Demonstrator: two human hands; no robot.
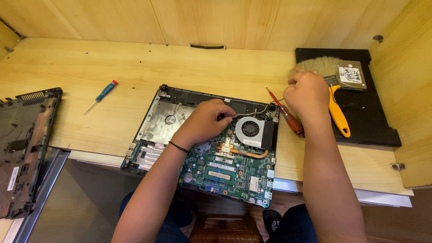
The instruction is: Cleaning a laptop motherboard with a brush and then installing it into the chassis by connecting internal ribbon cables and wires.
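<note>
Blue-handled screwdriver: lying on the wooden desk, red cap pointing up and right, well apart from other things.
Detached laptop cover: dark, at the left edge, overhanging the desk front.
Black mat: at the right, against the side wall.
Yellow-handled brush: on the mat, bristles to the left.
Hard drive: on the mat, touching the brush head.
Black strip: at the foot of the back wall.

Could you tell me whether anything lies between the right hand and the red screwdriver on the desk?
Nothing visible does. The right hand hovers just above the red screwdriver, which lies bare on the desk beside the laptop.
</note>
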